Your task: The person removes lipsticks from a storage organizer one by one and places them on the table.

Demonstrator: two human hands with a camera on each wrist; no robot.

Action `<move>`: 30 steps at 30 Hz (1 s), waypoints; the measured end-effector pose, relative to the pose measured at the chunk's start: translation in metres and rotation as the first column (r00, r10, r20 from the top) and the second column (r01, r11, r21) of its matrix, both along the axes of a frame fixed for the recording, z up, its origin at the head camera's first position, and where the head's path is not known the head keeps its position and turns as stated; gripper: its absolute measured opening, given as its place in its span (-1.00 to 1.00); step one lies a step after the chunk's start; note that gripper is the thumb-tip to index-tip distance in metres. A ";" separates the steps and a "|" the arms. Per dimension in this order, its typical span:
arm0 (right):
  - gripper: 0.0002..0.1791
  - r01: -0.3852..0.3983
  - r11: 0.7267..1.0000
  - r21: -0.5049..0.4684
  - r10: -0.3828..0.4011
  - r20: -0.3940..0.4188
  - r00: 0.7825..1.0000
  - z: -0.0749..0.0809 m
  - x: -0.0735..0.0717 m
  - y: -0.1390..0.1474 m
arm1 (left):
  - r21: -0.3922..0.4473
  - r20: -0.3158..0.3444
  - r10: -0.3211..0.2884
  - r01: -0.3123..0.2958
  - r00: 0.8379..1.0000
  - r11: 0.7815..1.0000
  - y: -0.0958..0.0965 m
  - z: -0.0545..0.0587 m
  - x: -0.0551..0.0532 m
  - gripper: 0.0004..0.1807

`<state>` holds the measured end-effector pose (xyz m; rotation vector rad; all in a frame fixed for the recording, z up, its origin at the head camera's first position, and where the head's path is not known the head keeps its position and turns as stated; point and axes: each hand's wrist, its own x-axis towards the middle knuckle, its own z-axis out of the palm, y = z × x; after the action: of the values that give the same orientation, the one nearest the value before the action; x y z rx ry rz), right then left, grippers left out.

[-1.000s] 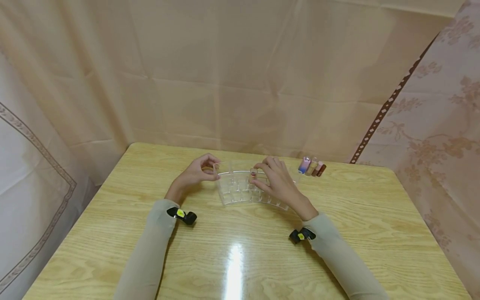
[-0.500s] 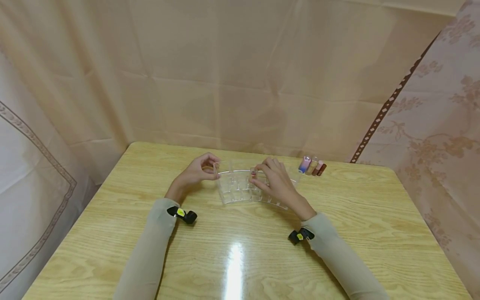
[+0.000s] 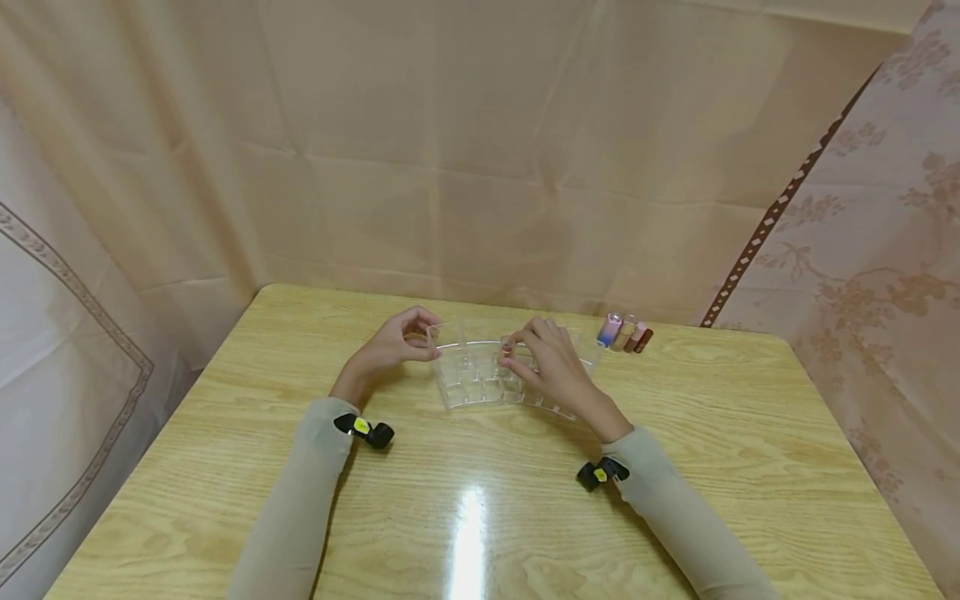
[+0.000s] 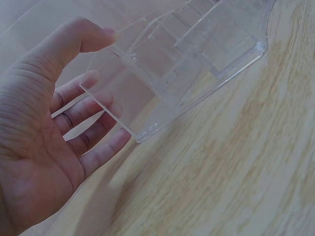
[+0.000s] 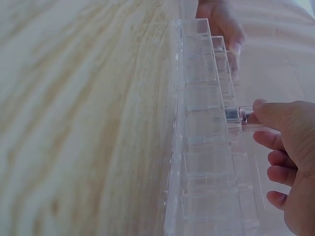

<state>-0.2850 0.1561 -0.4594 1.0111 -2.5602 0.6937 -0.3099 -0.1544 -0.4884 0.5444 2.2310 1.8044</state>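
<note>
A clear acrylic cosmetics organizer with stepped rows of compartments stands on the table toward the back. My left hand holds its left end, thumb at the top edge and fingers behind the clear side panel. Between thumb and index finger, my right hand pinches a small lipstick tube with a clear body and a silvery end. The silvery end sits at a compartment opening in the back row of the organizer. The right hand's other fingers are loosely curled behind the organizer.
To the right of the organizer, several lip products lie side by side: a pink-and-blue tube, a clear-capped one and dark red ones. The wooden table ends at a beige curtain behind.
The right hand and wrist have shifted very slightly, still pinching the lipstick tube at the same compartment. The organizer's right front edge moved slightly; the left hand keeps its hold.
</note>
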 end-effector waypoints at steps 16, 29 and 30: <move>-0.73 -0.014 1.000 -0.002 0.014 0.013 1.000 -0.001 0.000 0.000 | -0.005 0.001 0.004 -0.004 1.000 1.000 0.000 -0.001 0.000 -0.41; -0.73 -0.015 1.000 -0.008 0.015 -0.013 1.000 -0.002 0.000 -0.001 | 0.004 0.010 0.013 -0.013 1.000 1.000 0.001 0.000 0.000 -0.41; -0.73 -0.016 1.000 -0.009 0.016 -0.015 1.000 -0.002 0.001 -0.001 | 0.007 0.012 0.012 -0.012 1.000 1.000 0.001 0.000 0.000 -0.41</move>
<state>-0.2843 0.1549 -0.4614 1.0314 -2.5362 0.6994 -0.3097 -0.1531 -0.4883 0.5211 2.2255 1.8174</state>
